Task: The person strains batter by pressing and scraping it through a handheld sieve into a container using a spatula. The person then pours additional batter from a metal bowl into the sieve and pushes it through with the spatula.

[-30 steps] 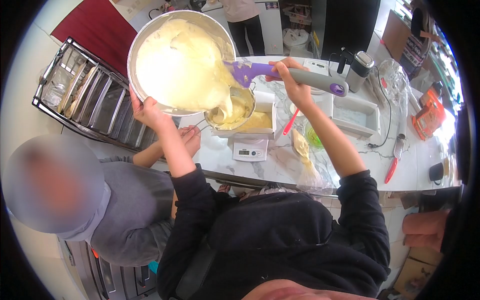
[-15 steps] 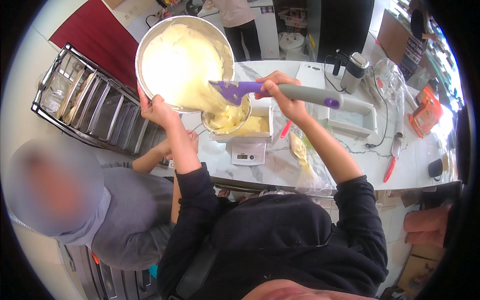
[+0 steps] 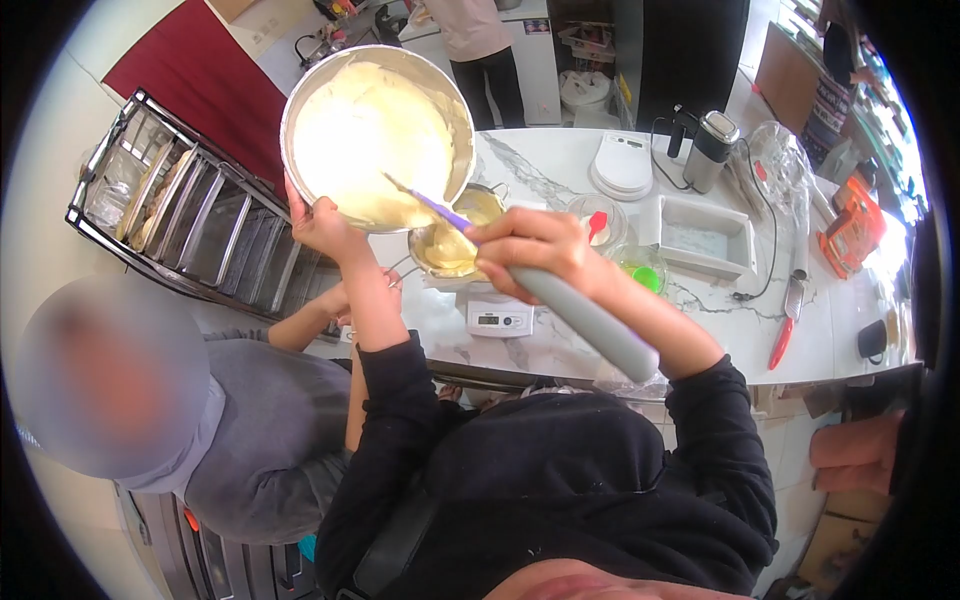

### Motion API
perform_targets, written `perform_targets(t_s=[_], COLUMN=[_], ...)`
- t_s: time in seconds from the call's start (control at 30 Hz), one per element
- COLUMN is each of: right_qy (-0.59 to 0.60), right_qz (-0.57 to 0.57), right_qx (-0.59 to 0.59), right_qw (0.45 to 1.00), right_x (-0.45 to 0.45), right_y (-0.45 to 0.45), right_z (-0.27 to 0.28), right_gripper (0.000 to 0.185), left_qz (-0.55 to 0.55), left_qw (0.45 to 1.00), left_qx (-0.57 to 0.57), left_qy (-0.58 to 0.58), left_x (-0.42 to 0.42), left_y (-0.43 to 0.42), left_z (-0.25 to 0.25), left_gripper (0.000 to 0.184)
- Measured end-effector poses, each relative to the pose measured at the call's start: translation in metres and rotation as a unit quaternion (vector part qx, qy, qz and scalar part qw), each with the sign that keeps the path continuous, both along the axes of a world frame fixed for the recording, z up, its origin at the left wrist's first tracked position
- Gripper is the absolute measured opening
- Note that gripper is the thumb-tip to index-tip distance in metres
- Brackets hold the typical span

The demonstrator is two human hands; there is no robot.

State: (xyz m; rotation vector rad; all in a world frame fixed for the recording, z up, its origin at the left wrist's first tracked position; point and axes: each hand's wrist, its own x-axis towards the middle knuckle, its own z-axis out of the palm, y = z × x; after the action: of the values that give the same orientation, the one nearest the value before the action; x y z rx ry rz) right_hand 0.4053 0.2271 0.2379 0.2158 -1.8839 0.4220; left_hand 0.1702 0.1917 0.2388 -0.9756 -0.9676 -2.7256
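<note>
My left hand (image 3: 328,228) grips the lower rim of a large metal mixing bowl (image 3: 464,125), tilted toward me and holding pale yellow batter (image 3: 375,135). My right hand (image 3: 540,245) is closed round a spatula (image 3: 592,318) with a grey handle and purple blade; the blade stands edge-on at the batter by the bowl's lip. Just below the lip, a strainer-like round vessel (image 3: 445,252) holds more batter. A co-worker's hand (image 3: 386,284) is at its thin handle. The pan under it is mostly hidden. A digital scale (image 3: 500,320) sits in front.
A white rectangular pan (image 3: 705,240), another white scale (image 3: 622,165), a corded metal appliance (image 3: 710,150) and a red-handled knife-like tool (image 3: 787,310) lie to the right. A tray rack (image 3: 220,230) stands left, beside a co-worker (image 3: 270,430).
My right hand has moved left and down, turning the spatula so its handle points toward me and its blade sits edge-on over the bowl. The bowl shifted slightly right and down.
</note>
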Motion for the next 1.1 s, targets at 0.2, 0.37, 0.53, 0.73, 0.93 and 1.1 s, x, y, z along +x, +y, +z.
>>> perform_targets(t_s=[0.2,0.37,0.53,0.73,0.93,1.1], right_qy=[-0.035,-0.062,-0.043,0.002,-0.016,-0.031], right_qz=[0.028,0.018,-0.044,-0.082,-0.115,-0.022], right_qx=[0.026,0.023,-0.006,-0.123,-0.158,-0.161], right_qw=[0.999,0.998,0.998,0.989,0.981,0.986], right_x=[-0.003,-0.001,0.004,0.006,0.003,0.014], right_y=[-0.010,-0.001,0.012,0.027,0.053,0.043], right_z=[-0.026,-0.043,-0.039,-0.009,-0.029,-0.036], right_gripper=[0.013,0.013,0.011,0.006,0.012,0.016], left_qz=[0.001,0.016,0.031,0.013,0.018,0.036], left_qw=[1.000,0.999,0.998,1.000,0.999,0.999], left_qx=[-0.001,-0.009,-0.023,-0.018,0.003,-0.014], left_qy=[-0.027,-0.038,-0.044,-0.014,-0.045,-0.035], left_x=[0.000,-0.007,-0.005,-0.009,-0.005,-0.007], left_y=[0.000,-0.005,-0.011,-0.016,-0.018,-0.017], left_z=[0.002,0.002,0.006,0.002,0.005,0.009], left_gripper=[0.063,0.065,0.065,0.065,0.066,0.067])
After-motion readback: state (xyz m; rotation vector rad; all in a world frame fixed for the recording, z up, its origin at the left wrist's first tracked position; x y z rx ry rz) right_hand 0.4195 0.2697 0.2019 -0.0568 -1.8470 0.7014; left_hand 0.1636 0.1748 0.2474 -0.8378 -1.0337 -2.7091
